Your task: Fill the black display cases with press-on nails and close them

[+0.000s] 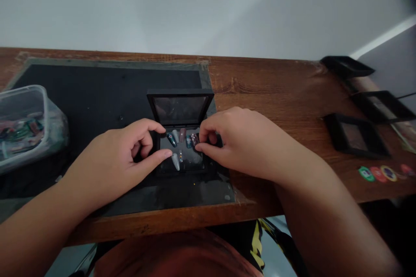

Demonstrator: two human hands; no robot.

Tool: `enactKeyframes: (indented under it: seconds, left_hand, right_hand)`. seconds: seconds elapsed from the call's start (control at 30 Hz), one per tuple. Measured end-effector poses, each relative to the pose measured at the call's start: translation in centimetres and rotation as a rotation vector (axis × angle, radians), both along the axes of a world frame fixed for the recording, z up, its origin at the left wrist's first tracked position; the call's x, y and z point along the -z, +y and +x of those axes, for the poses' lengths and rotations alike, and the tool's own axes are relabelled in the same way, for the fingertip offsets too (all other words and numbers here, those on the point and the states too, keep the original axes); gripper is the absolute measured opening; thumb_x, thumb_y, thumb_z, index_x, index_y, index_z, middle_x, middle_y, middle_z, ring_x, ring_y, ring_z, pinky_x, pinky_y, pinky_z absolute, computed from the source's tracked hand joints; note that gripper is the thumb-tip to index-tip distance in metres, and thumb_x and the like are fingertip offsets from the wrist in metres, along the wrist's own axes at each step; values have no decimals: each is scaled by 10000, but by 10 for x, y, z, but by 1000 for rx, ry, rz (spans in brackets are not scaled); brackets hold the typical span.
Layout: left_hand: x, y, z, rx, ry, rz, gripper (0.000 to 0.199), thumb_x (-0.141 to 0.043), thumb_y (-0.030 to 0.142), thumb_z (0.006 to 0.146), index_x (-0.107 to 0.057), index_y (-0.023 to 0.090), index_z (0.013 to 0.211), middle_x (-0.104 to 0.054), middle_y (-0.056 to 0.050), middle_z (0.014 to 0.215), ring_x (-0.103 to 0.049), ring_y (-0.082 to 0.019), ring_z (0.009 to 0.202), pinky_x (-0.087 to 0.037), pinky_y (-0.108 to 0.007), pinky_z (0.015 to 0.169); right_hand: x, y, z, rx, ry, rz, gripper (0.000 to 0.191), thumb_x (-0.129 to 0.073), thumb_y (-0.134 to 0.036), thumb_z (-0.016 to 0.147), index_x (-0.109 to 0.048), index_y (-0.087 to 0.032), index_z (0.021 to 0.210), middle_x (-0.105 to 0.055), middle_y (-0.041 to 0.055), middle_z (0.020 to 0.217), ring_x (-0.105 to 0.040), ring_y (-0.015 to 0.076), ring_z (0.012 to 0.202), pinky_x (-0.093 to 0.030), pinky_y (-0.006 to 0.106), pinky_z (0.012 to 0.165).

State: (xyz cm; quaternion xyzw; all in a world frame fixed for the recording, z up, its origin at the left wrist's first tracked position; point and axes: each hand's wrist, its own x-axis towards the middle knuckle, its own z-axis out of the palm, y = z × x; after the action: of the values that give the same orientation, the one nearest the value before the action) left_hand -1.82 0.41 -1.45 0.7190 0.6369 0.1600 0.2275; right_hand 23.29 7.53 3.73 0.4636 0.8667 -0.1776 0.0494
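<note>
A small black hinged case (182, 169) lies open at the table's middle, its framed clear lid (180, 110) standing up at the back. Several press-on nails rest inside: dark starry (171, 139), brown (182, 134), teal (189, 141), and a pale pointed one (176, 162). A tiny strip of gems (181, 156) lies beside the pale nail. My left hand (123, 151) is at the case's left side, index finger and thumb apart, other fingers curled. With thumb and curled fingers, my right hand (227, 138) pinches a glittery press-on nail (194, 139) at the case's right side.
A clear plastic tub (45, 117) of colourful nails stands at left on the black mat (87, 91). Several black frame cases, one nearest (355, 135), lie at right on the wooden table (266, 86). Round coloured stickers (378, 174) sit near the right front edge.
</note>
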Motion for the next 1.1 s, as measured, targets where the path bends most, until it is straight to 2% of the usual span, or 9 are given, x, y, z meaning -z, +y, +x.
enactKeyframes:
  seconds: [0.17, 0.4, 0.63, 0.83, 1.1]
  left_hand:
    - [1, 3, 9, -31, 49, 6, 584, -671, 679, 919, -767, 274, 1328, -621, 56, 696, -563, -166, 554, -402, -320, 582]
    - [5, 5, 13, 30, 109, 72, 555, -610, 586, 997, -788, 327, 1455, -554, 42, 667, -520, -161, 544, -328, -304, 573]
    - [5, 6, 11, 66, 110, 74, 488, -617, 601, 1032, -836, 369, 1401, -707, -4, 815, -609, -204, 685, -441, -327, 679]
    - [7, 6, 9, 67, 73, 81, 460, -627, 623, 1024, -840, 377, 1348, -815, -25, 1046, -698, -244, 829, -521, -358, 770]
    - [3, 6, 9, 71, 69, 46, 494, -620, 661, 1005, -839, 365, 1335, -751, -20, 956, -674, -236, 793, -496, -362, 764]
  right_hand:
    - [-1, -1, 1, 3, 12, 4, 175, -850, -285, 931, -757, -244, 788, -752, -12, 772, -554, 161, 677, -314, 316, 656]
    - [1, -5, 0, -18, 27, 16, 160, -866, -323, 922, -753, -247, 836, -757, -15, 816, -550, 163, 699, -299, 315, 649]
    - [-3, -4, 5, -22, 75, 21, 155, -754, -368, 1019, -769, -233, 945, -740, -4, 807, -533, 156, 660, -288, 325, 665]
    - [-3, -3, 4, -28, 96, 48, 134, -751, -364, 1035, -785, -235, 1026, -678, -22, 736, -497, 156, 634, -271, 324, 660]
    - [0, -8, 0, -165, 191, -13, 70, -793, -290, 1007, -813, -242, 1054, -690, -38, 719, -518, 150, 642, -272, 319, 658]
